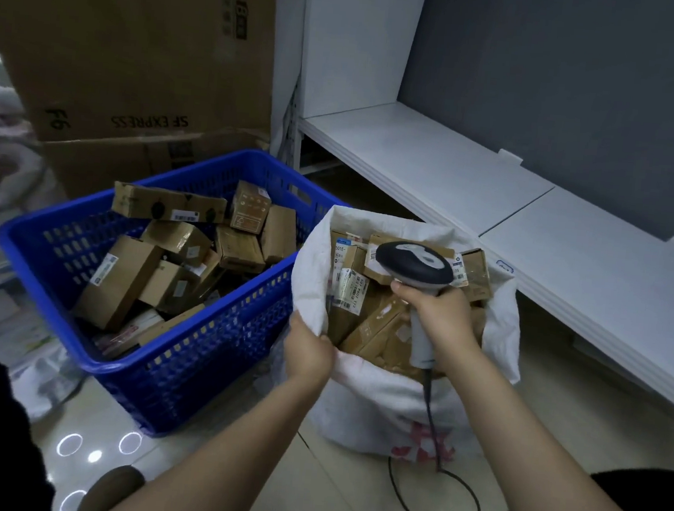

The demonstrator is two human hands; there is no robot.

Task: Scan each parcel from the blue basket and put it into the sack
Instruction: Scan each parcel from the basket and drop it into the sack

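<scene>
Stacked cardboard cartons [141,54] behind; white shelf [437,162] beside

On the floor [326,499], the basket [195,365] sits just left of the sack [375,401], parcels [121,277] in both. Boxes [141,54] stand behind the basket, a shelf [437,158] behind the sack.

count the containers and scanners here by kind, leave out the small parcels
blue plastic mesh basket: 1
white woven sack: 1
large brown cardboard cartons, stacked behind the basket: 2
grey handheld barcode scanner: 1
total: 5
</scene>
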